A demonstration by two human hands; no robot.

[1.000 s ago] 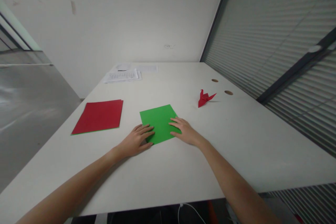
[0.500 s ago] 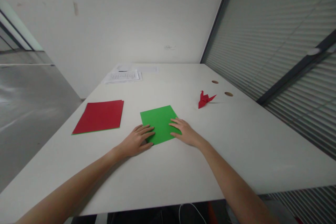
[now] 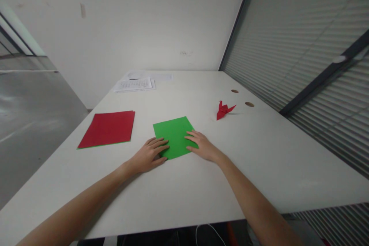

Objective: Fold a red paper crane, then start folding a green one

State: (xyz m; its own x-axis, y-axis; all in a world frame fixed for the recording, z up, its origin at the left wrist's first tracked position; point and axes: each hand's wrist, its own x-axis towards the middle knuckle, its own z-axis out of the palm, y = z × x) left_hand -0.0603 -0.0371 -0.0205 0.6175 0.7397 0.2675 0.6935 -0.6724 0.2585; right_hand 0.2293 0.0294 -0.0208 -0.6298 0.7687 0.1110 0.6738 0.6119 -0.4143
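Note:
A green square sheet of paper (image 3: 173, 134) lies flat on the white table (image 3: 201, 184) in front of me. My left hand (image 3: 148, 155) rests open on the table with its fingertips on the sheet's near left corner. Flat and open too, my right hand (image 3: 201, 146) presses its fingers on the sheet's near right edge. Neither hand holds anything.
A stack of red paper sheets (image 3: 108, 128) lies to the left. A folded red paper crane (image 3: 224, 109) stands at the right, near two round cable holes (image 3: 249, 104). Printed white pages (image 3: 134, 83) lie at the far end. A window with blinds (image 3: 302, 46) runs along the right.

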